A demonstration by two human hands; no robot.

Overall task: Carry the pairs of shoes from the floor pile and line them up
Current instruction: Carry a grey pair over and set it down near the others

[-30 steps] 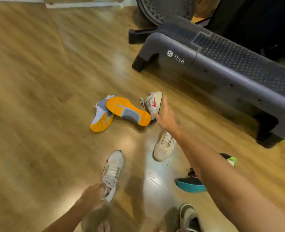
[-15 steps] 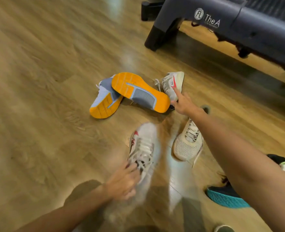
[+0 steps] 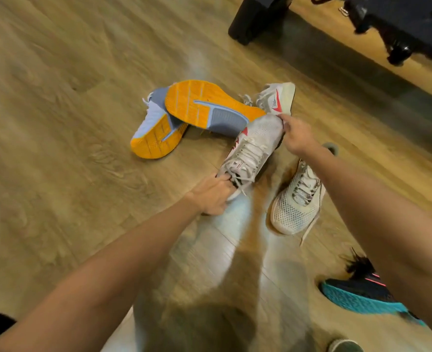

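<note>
Two hands meet on one white laced shoe (image 3: pixel 253 151) with red marks, which sits tilted above the wooden floor (image 3: pixel 57 148) near the middle of the view, toe pointing away from the person. The left hand (image 3: pixel 212 194) has its grip closed on the heel end, fingers curled at the collar beside the loose laces. The right hand (image 3: pixel 296 134) pinches the toe; its fingers are bent around the tip, so that grip is closed on the same shoe. Just beyond the toe lies a second white shoe with a red mark (image 3: pixel 276 97), on its side on the floor, close to the right hand's fingertips; whether they touch it cannot be told. Left of that, touching the held shoe's toe area, a shoe lies sole-up showing an orange sole with a grey-blue patch (image 3: pixel 210 109), and it overlaps a pale blue shoe with an orange sole (image 3: pixel 154 130) lying on its side. Under the right forearm rests a white mesh shoe (image 3: pixel 296 201), upright, a lace trailing on the floor. Farther right, near the frame's lower edge, a black shoe with a teal sole (image 3: pixel 362 293) is partly hidden by the arm. At the top right stands a dark piece of equipment (image 3: pixel 250 19) with a black foot.
</note>
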